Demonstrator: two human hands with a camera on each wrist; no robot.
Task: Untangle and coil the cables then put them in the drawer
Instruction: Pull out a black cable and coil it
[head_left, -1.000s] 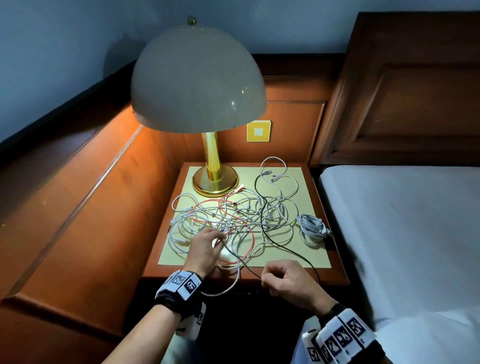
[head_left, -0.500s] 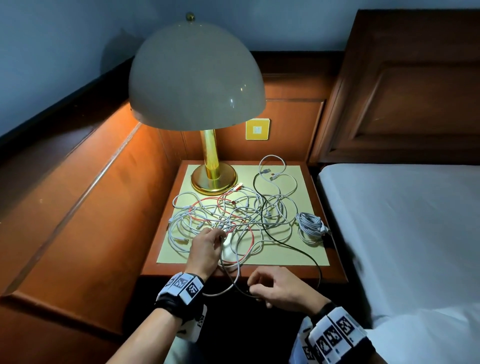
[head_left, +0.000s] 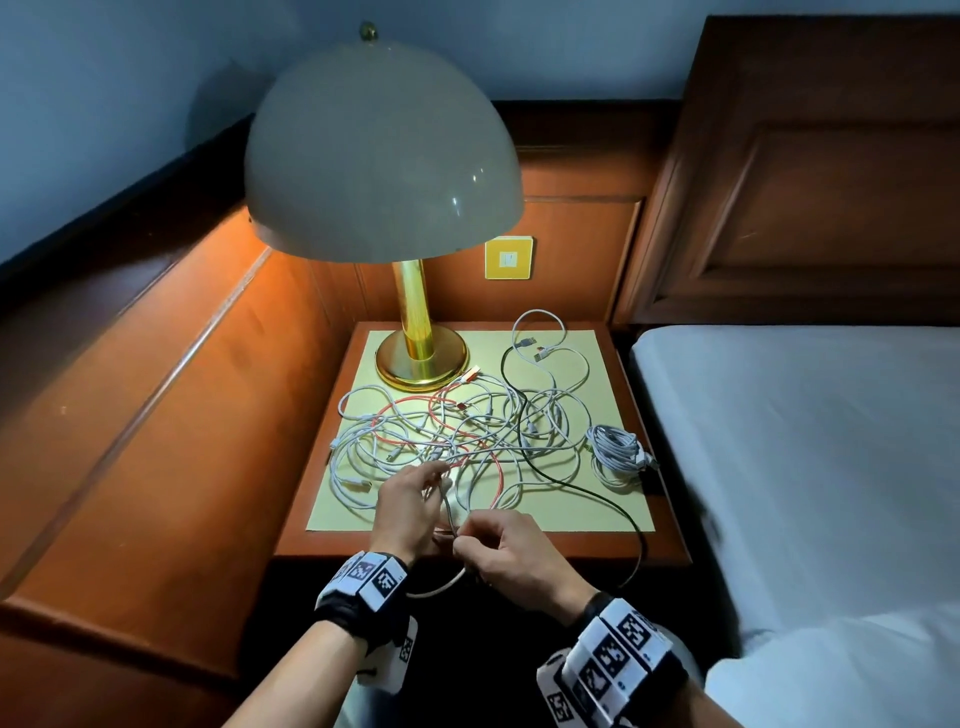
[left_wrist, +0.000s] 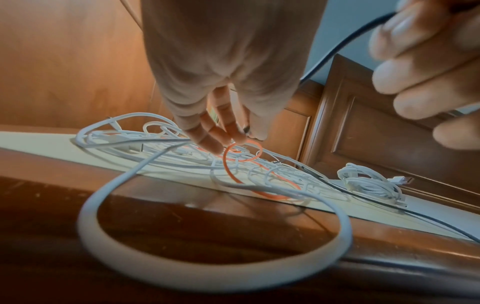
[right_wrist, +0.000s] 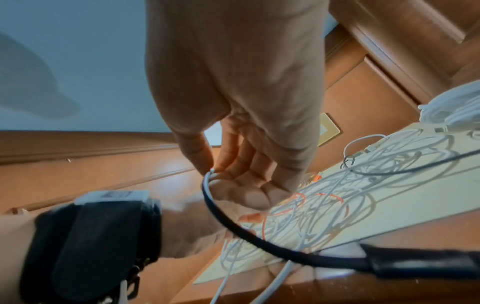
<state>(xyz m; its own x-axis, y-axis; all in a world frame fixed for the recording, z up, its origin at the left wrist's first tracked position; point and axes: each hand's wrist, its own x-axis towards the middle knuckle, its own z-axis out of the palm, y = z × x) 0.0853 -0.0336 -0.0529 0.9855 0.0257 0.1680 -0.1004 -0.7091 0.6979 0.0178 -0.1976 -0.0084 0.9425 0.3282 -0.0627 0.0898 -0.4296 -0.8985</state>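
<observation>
A big messy pile of cables (head_left: 457, 436) lies on the yellow mat (head_left: 608, 358) on the surface, by the lamp (head_left: 384, 156). The right hand (head_left: 511, 558) pinches the black cable (right_wrist: 249, 236) at the front edge. The left hand (head_left: 408, 506) reaches into the pile, fingers bent on the cables there. One coiled white cable (head_left: 615, 452) sits apart near the bed (head_left: 805, 467).

Both forearms are bare, each wrist wrapped in a black strap (head_left: 343, 613) ringed with white blocks printed with black square-pattern markers (head_left: 618, 652). A small white module sits atop the left wrist's band (right_wrist: 114, 195).
</observation>
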